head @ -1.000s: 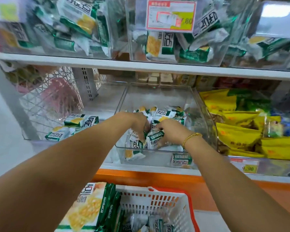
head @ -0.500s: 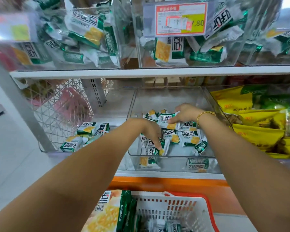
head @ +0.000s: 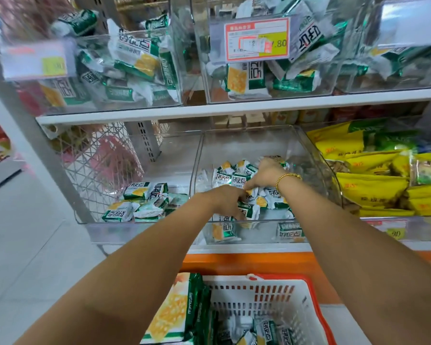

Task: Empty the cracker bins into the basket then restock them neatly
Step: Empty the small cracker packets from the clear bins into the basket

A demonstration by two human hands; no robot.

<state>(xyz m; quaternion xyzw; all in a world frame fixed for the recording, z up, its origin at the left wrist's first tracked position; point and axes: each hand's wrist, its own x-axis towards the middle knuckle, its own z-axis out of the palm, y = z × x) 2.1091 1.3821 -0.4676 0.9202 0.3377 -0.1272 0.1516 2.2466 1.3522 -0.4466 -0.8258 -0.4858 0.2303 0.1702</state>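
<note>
Your left hand [head: 225,199] bends its fingers down into the pile of cracker packets [head: 223,180]; your right hand [head: 264,174], with a beaded gold bracelet [head: 288,179] at the wrist, lies over the pile just behind; whether either pinches a packet cannot be told; the packets are small crinkled pillows, white and green with a yellow cracker picture, in the clear hard-plastic middle bin [head: 249,148] on the lower shelf; more lie in the left bin [head: 174,150] and in the white lattice basket [head: 271,295], red-rimmed, below; the red-framed price tag [head: 256,38] above reads ".80".
</note>
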